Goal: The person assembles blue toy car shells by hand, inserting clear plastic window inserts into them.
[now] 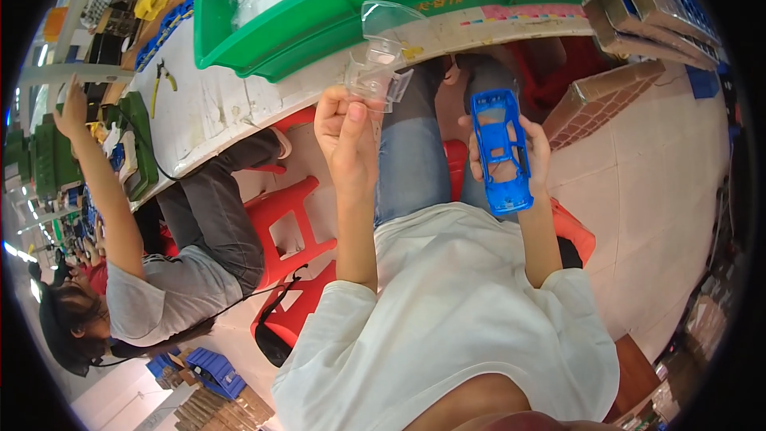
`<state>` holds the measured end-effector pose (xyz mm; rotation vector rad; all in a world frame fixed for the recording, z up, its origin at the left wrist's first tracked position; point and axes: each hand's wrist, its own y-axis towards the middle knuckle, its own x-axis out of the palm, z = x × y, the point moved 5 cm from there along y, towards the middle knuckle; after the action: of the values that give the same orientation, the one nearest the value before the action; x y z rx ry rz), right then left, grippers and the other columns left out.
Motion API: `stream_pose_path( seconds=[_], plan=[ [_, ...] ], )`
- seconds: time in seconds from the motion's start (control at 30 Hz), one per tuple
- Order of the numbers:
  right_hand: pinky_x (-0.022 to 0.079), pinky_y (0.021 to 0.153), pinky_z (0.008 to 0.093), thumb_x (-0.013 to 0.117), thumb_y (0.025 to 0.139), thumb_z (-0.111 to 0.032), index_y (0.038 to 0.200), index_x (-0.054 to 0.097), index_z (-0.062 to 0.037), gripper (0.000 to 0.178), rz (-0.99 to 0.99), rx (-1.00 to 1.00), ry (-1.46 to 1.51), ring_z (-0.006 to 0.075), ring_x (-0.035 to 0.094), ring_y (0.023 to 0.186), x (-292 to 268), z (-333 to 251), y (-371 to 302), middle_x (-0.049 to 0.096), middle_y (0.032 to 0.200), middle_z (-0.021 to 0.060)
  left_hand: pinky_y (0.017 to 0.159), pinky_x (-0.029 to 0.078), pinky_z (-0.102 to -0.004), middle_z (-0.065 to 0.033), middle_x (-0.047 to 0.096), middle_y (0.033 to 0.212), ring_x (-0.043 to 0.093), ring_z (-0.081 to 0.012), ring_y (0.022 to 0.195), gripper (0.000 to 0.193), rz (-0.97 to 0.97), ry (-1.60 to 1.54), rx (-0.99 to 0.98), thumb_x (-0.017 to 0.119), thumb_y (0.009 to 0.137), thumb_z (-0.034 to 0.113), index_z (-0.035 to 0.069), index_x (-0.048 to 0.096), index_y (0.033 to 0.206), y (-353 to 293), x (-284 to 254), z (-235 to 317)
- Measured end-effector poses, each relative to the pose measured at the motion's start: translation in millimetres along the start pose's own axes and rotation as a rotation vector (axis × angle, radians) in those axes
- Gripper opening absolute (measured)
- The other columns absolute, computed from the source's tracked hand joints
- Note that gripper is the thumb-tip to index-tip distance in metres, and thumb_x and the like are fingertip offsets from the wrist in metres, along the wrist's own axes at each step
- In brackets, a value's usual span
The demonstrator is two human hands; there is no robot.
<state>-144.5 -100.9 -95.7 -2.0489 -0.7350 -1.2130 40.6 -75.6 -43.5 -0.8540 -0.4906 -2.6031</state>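
Above the lap, the left hand (345, 132) pinches a clear plastic insert (381, 56); the right hand (528, 156) grips a glossy blue toy-car shell (499, 152).

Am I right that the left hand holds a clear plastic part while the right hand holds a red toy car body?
Not quite: the car body in the right hand is blue, not red, as the head view shows. The left hand does hold the clear plastic part.

A pink label strip (531, 13) lies along the white table's (215, 104) edge.
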Motion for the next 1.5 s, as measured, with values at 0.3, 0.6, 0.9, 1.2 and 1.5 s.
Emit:
stream_pose_path(
  seconds=[0.3,0.6,0.9,1.2,1.5],
  plan=[
    [0.048,0.053,0.0260,0.056,0.060,-0.066,0.113,0.036,0.0011,0.087,-0.138,-0.558,-0.303,0.0233,0.057,0.064,50,-46,-24,0.046,0.088,0.0154,0.062,0.038,-0.0216,-0.0068,0.058,0.077,0.056,-0.0136,0.073,0.019,-0.149,-0.033,-0.092,0.060,0.077,0.012,0.004,0.048,0.088,-14,10,-31],
    [0.050,0.056,0.0262,0.057,0.063,-0.062,0.111,0.039,0.0078,0.087,-0.155,-0.475,-0.578,0.0201,0.060,0.064,53,-59,-19,0.043,0.114,0.0287,0.063,0.044,-0.0233,-0.0059,0.054,0.076,0.057,-0.0135,0.069,0.015,-0.244,-0.011,-0.220,0.059,0.077,0.010,0.001,0.049,0.085,-27,24,-42],
    [0.051,0.061,0.0294,0.065,0.061,-0.056,0.116,0.035,0.0014,0.085,-0.696,-0.324,-0.377,0.0260,0.062,0.072,48,-66,-29,0.040,0.111,0.0358,0.059,0.046,-0.0229,-0.0060,0.052,0.075,0.057,-0.0130,0.067,0.017,-0.255,-0.011,-0.232,0.059,0.076,0.010,0.000,0.049,0.085,-28,24,-41],
    [0.049,0.061,0.0208,0.036,0.071,-0.069,0.117,0.038,0.0016,0.084,0.128,-0.617,-0.072,0.0220,0.060,0.066,26,-49,-56,0.044,0.111,0.0261,0.057,0.045,-0.0217,-0.0055,0.050,0.072,0.055,-0.0127,0.063,0.019,-0.244,-0.041,-0.198,0.060,0.075,0.012,0.000,0.049,0.084,-31,23,-37],
    [0.045,0.044,0.0198,0.033,0.076,-0.063,0.111,0.038,0.0075,0.079,-0.452,-0.273,-0.005,0.0255,0.058,0.050,43,-47,-41,0.033,0.113,0.0395,0.056,0.045,-0.0231,-0.0059,0.050,0.070,0.053,-0.0124,0.062,0.018,-0.304,-0.014,-0.253,0.060,0.074,0.010,-0.001,0.049,0.084,-30,24,-42]
  ],
)
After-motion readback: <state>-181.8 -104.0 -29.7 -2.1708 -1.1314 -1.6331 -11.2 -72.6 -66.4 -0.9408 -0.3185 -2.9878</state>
